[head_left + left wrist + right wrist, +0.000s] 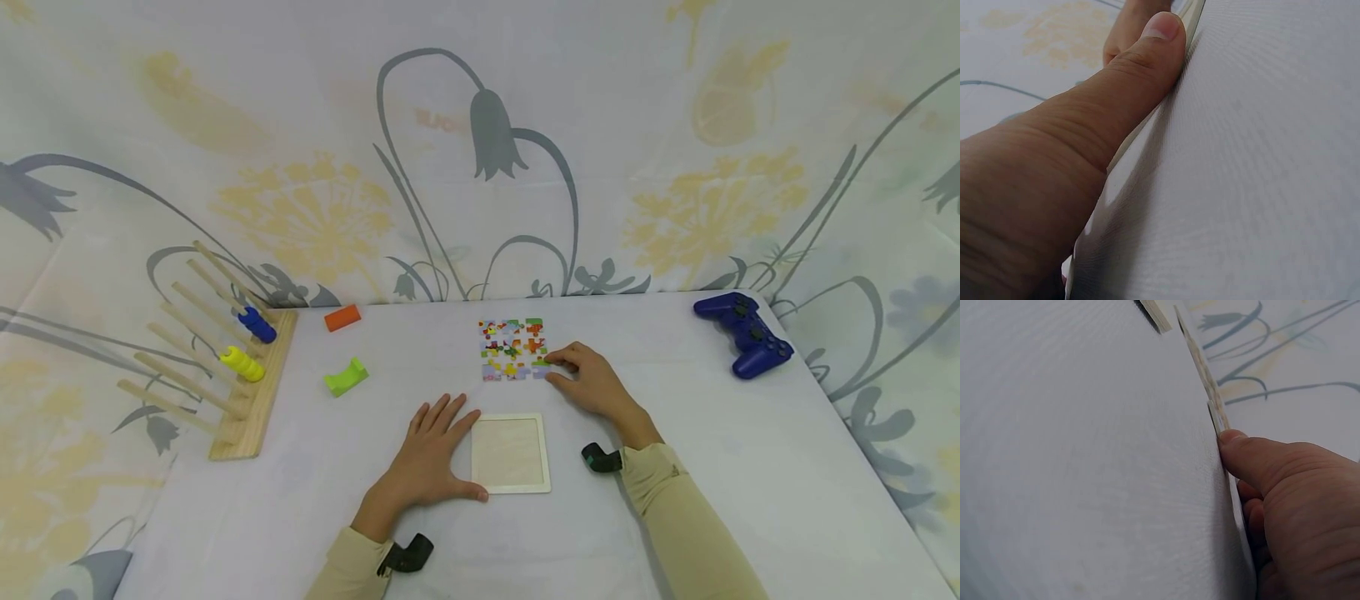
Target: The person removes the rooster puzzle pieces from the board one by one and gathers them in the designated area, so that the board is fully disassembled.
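Observation:
In the head view, several colourful jigsaw pieces (512, 348) lie in a loose square with small gaps between them. My right hand (596, 385) pinches the lower right jigsaw piece (540, 372) between thumb and fingers, low on the table. The right wrist view has that thumb (1241, 450) against the piece's edge. Nearer to me lies a pale wooden tray (512, 488) with a raised rim. My left hand (426, 450) rests spread at its left side, forefinger at the upper corner and thumb (1154, 56) at the lower one.
To the left stands a wooden rack (262, 429) of slanted pegs with blue and yellow beads. An orange block (342, 317) and a green curved block (347, 377) lie beside it. A blue game controller (742, 333) lies at the far right, near the table's edge.

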Demonstrator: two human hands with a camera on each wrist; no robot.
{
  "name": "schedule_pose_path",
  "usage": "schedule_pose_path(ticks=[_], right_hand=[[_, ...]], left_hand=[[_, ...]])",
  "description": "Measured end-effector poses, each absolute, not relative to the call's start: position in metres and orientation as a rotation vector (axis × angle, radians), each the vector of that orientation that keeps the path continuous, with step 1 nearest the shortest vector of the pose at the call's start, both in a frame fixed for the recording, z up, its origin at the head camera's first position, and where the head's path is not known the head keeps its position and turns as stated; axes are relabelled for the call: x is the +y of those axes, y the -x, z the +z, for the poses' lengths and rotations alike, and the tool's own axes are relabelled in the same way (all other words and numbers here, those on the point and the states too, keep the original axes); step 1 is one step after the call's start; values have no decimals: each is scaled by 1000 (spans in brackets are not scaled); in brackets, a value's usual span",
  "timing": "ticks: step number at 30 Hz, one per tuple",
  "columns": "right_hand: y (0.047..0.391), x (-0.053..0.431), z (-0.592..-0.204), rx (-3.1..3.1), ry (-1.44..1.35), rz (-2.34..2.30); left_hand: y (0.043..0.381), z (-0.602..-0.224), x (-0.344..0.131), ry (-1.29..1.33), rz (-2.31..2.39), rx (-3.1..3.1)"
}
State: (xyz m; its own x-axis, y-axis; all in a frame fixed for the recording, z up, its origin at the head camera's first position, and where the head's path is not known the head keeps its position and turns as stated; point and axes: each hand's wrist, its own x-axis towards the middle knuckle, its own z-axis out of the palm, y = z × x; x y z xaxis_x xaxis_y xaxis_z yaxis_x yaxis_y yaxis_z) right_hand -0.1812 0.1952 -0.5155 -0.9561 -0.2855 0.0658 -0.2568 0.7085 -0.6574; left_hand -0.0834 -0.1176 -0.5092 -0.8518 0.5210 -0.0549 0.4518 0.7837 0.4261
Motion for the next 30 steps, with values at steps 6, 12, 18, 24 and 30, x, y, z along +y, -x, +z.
schedule_pose_path(ticks=[6,12,18,24,30], right_hand=[[181,195,-516,2864,460,-1098],[180,196,-515,2858,450,-1103],[178,196,-515,2858,403,-1116],[175,199,-516,2834,305,-1156],[156,205,-509,2816,327,-1103]], left_hand=[[83,-508,-117,-763,603,2806],[84,-510,-117,-756,585,2807],[86,-508,-117,-780,622,2801],[89,-508,-114,-739,646,2763],[90,-503,-113,-659,634,2762]])
